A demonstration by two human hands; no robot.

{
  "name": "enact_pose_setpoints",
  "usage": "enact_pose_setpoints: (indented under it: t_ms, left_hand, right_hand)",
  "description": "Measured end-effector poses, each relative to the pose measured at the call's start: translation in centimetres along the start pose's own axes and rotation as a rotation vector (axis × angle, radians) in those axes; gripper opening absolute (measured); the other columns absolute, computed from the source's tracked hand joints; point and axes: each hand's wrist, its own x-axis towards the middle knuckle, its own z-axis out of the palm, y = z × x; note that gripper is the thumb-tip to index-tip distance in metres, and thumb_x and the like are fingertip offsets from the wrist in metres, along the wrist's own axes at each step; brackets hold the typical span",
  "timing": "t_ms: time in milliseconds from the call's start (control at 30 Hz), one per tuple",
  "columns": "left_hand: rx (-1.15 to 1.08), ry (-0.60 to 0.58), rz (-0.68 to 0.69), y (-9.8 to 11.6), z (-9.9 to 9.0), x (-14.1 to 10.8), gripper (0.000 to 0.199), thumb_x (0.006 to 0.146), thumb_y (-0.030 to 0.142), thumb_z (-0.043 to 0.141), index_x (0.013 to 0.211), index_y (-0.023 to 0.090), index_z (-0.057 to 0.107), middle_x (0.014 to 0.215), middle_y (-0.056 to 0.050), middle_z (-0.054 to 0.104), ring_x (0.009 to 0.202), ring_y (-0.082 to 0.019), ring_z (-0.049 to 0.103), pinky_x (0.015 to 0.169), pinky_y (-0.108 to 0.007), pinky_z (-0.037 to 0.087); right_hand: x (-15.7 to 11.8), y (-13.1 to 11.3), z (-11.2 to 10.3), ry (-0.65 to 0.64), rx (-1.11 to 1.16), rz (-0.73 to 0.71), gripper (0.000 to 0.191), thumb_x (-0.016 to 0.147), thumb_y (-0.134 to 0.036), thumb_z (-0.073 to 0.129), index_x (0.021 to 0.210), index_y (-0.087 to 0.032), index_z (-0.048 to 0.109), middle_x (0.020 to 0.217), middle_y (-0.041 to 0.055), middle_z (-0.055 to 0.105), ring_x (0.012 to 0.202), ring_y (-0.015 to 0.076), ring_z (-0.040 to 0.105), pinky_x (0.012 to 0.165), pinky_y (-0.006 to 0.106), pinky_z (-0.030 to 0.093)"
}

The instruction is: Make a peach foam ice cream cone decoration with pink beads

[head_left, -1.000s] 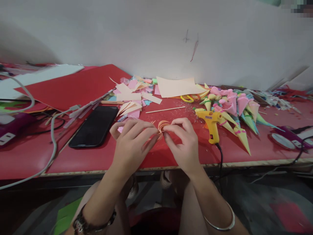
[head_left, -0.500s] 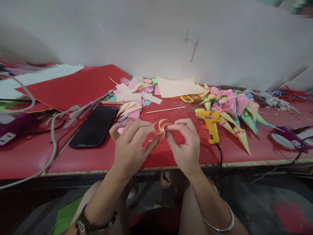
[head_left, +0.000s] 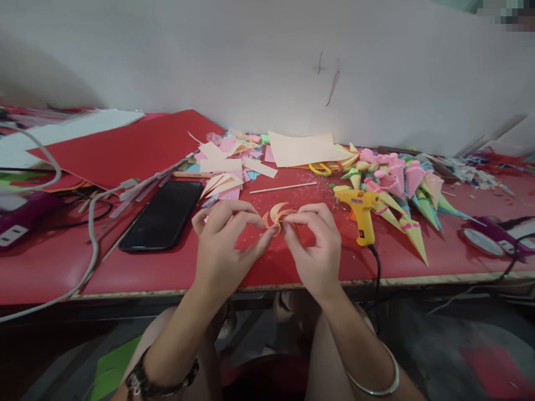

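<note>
An orange curled paper piece (head_left: 276, 214) with several curved petals is between my hands, just above the red table (head_left: 267, 267). My left hand (head_left: 228, 239) pinches its left side between thumb and fingers. From the right, my right hand (head_left: 315, 239) pinches the other side near the centre. A thin wooden stick (head_left: 283, 187) lies behind the paper piece. To the right of my right hand rests a yellow glue gun (head_left: 363, 217).
A black phone (head_left: 163, 217) lies on the left beside a white cable (head_left: 94, 239). Paper scraps (head_left: 221, 165), yellow-handled scissors (head_left: 320, 169) and a pile of paper cones (head_left: 393, 178) are farther back. A purple power strip (head_left: 25, 220) sits far left.
My left hand has shifted its fingers slightly on the orange paper piece, whose petals have turned a little. My right hand has barely moved.
</note>
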Motion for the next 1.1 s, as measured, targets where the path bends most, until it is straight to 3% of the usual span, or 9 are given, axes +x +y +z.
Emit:
enact_pose_setpoints:
  t_ms: [300, 500, 700, 1100]
  left_hand:
    - [0.036, 0.026, 0.012, 0.02, 0.25, -0.01, 0.009, 0.077, 0.029, 0.060, 0.074, 0.025, 0.053, 0.076, 0.004, 0.067, 0.078, -0.017, 0.062, 0.078, -0.038, 0.030]
    - [0.041, 0.027, -0.015, 0.11, 0.31, -0.08, 0.010, 0.078, 0.031, 0.059, 0.080, 0.024, 0.053, 0.084, 0.002, 0.068, 0.083, -0.017, 0.062, 0.079, -0.036, 0.031]
    - [0.038, 0.038, 0.015, 0.09, 0.32, -0.06, 0.009, 0.077, 0.030, 0.061, 0.074, 0.024, 0.055, 0.076, 0.003, 0.066, 0.078, -0.016, 0.061, 0.078, -0.036, 0.030]
    - [0.029, 0.078, 0.091, 0.14, 0.40, 0.02, 0.005, 0.078, 0.026, 0.060, 0.074, 0.022, 0.058, 0.076, 0.001, 0.062, 0.073, -0.015, 0.056, 0.069, -0.034, 0.032]
  right_hand:
    - [-0.14, -0.01, 0.24, 0.022, -0.031, 0.014, 0.008, 0.078, -0.015, 0.054, 0.076, -0.021, 0.059, 0.076, 0.0006, 0.050, 0.076, 0.0139, 0.053, 0.069, 0.030, 0.045]
    - [-0.12, -0.04, 0.15, 0.026, -0.031, 0.009, 0.009, 0.078, -0.013, 0.054, 0.076, -0.019, 0.059, 0.076, 0.0011, 0.050, 0.077, 0.0133, 0.053, 0.070, 0.029, 0.045]
    - [-0.20, -0.06, 0.14, 0.026, -0.030, 0.007, 0.008, 0.077, -0.012, 0.055, 0.076, -0.018, 0.060, 0.076, 0.0011, 0.051, 0.076, 0.0127, 0.053, 0.070, 0.028, 0.045]
    - [-0.20, -0.05, 0.19, 0.009, -0.046, 0.004, 0.008, 0.078, -0.014, 0.055, 0.076, -0.020, 0.060, 0.078, 0.0014, 0.050, 0.079, 0.0138, 0.053, 0.072, 0.030, 0.045]
